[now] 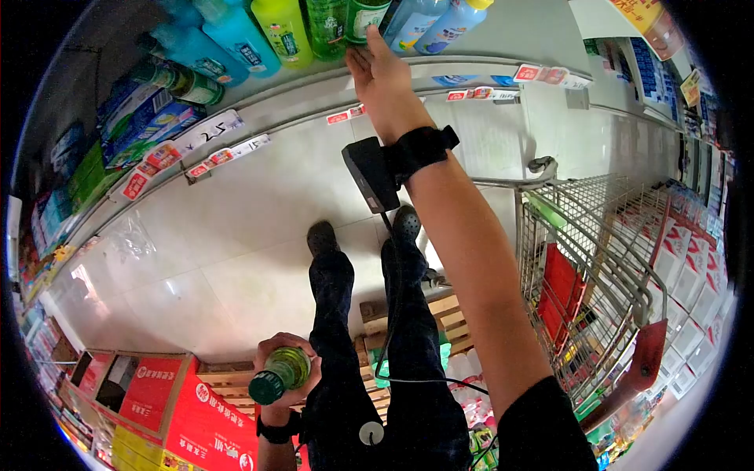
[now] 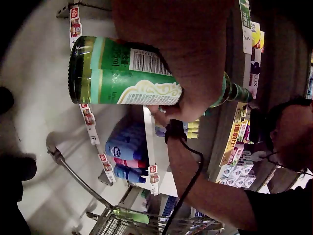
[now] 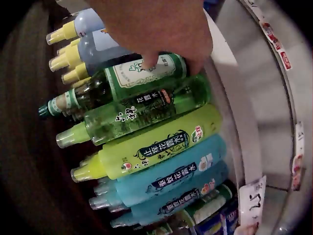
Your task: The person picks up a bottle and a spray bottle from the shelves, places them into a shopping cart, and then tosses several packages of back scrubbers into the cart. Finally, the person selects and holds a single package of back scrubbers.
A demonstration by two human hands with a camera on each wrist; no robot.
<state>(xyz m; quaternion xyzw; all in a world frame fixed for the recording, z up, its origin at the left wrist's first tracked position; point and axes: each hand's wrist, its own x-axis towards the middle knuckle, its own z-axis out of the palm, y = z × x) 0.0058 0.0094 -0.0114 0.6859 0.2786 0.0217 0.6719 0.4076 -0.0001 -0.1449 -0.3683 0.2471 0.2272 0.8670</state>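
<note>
My left hand [image 1: 271,344] grips a green glass bottle [image 2: 110,73] low by my thigh, its dark green cap [image 1: 266,388] tilted up toward the head camera. A green label with a barcode shows on it in the left wrist view. Up at the shelf, my right hand [image 1: 386,80] holds the lower part of a green bottle [image 3: 124,77] with a white label, thumb on the label and fingers curled near its base. That bottle stands in the front row, between a clear green bottle [image 3: 142,110] and pale blue bottles with yellow caps [image 3: 98,49].
Yellow-green [image 3: 161,149] and turquoise bottles [image 3: 171,181] continue the row. Price tags [image 1: 542,74] line the shelf edge. A wire shopping cart [image 1: 597,267] stands to my right. Red cartons [image 1: 157,392] and wooden pallets [image 1: 228,381] lie at the lower left.
</note>
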